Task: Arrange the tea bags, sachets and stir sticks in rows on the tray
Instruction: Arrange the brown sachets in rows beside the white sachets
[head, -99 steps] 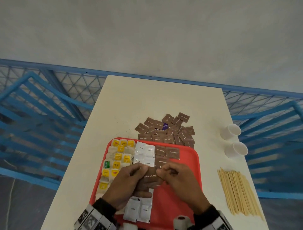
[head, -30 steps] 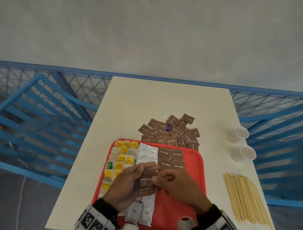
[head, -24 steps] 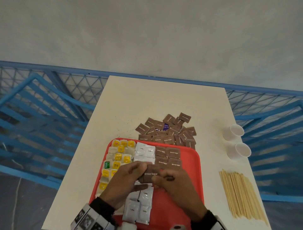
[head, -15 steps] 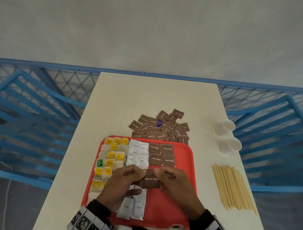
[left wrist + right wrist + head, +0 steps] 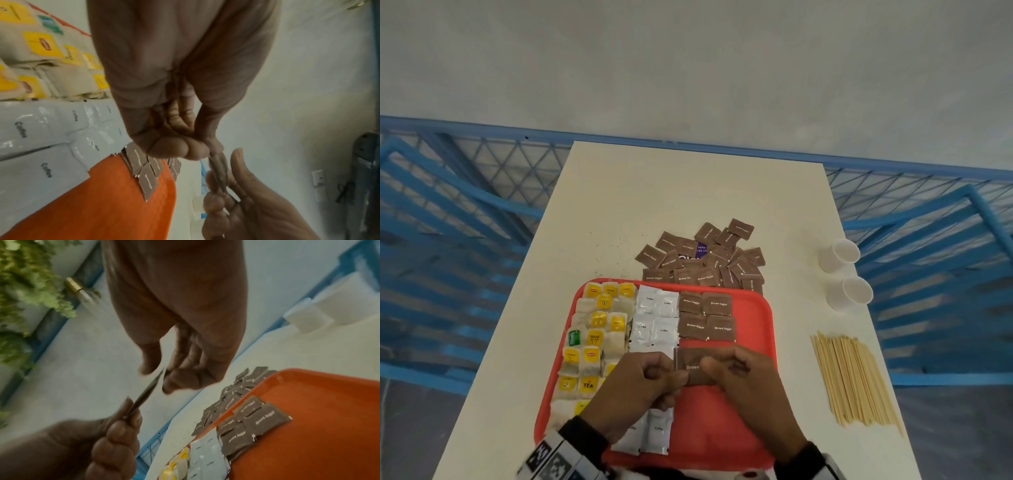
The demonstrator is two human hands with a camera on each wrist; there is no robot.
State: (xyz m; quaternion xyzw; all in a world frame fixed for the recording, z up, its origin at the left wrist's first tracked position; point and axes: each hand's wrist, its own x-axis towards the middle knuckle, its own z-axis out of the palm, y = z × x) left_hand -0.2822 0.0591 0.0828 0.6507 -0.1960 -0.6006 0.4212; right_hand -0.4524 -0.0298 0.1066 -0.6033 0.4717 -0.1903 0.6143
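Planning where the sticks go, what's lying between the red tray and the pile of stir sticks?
Nothing: in the head view only bare table separates the tray from the stir sticks.

Seen from above and behind, the head camera looks down on the pinched brown sachet (image 5: pixel 690 368) at the tray (image 5: pixel 726 428) centre. The left wrist camera peers close along the left hand (image 5: pixel 174 78) toward the grip; the right wrist camera does likewise along the right hand (image 5: pixel 180 313). All three share the sachet edge.
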